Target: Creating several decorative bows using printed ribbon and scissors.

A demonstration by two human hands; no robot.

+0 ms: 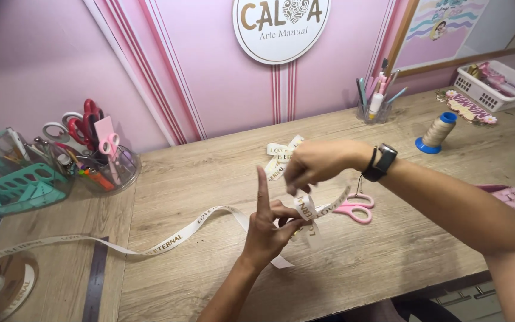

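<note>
the left hand (267, 229) holds its forefinger upright, the cream ribbon (168, 243) looped around its fingers just above the desk (210, 173). the right hand (314, 164) pinches the ribbon end. likely mid-wrap; next loop needs steady tension.

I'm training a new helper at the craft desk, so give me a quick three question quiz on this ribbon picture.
1. True or false: the pink scissors are in the right hand.
2. Which hand points its index finger straight up with the cream ribbon wrapped around its fingers?
A. left hand
B. right hand
3. What stands on the wooden table at the far right, in front of the white basket?

Key
1. False; they lie on the table beside the hands.
2. A
3. A cone of beige thread on a blue base.
</note>
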